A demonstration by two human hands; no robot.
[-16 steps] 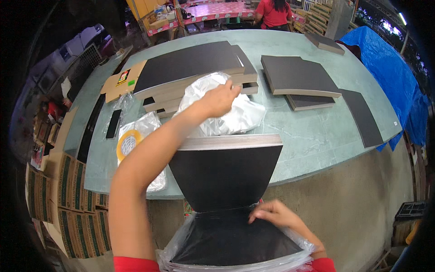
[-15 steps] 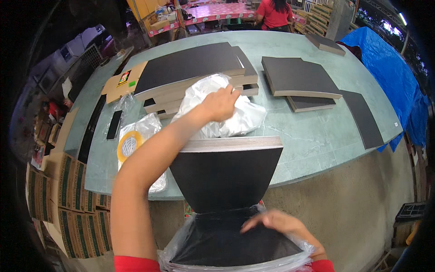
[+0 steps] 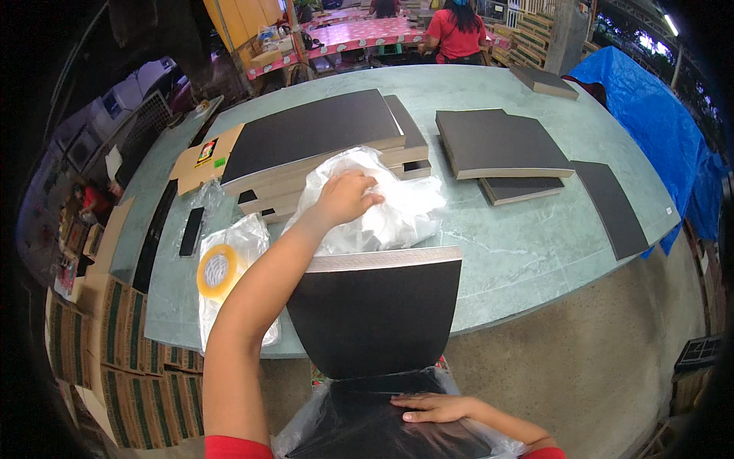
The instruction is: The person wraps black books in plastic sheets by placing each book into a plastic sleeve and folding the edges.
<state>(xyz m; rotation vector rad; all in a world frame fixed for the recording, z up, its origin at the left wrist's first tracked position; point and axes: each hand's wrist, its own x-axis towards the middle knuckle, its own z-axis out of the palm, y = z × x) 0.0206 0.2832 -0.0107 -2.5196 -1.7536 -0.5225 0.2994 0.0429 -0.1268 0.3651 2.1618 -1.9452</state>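
My left hand (image 3: 348,197) rests on a crumpled heap of white, translucent plastic (image 3: 405,206), thumb and fingers apart. My right hand (image 3: 437,408) lies flat, fingers stretched, on a black panel (image 3: 359,394) with clear plastic wrap (image 3: 306,421) around its edges, close to my body. Between the hands a stack of black-faced boards (image 3: 375,317) leans up at the table's near edge, its pale layered edges showing on top. The lower part of the wrapped panel is cut off by the frame.
On the green table (image 3: 512,260) are stacked black boards (image 3: 313,138), more boards (image 3: 505,145) at right, a single dark sheet (image 3: 610,206), a tape roll (image 3: 218,271), a phone (image 3: 192,232) and flattened cardboard (image 3: 206,153). Cartons (image 3: 130,344) stand lower left. A person (image 3: 456,34) sits beyond.
My right hand has come down from just above the wrapped panel and now lies flat on it. My left hand has shifted left over the white plastic, its fingers less raised.
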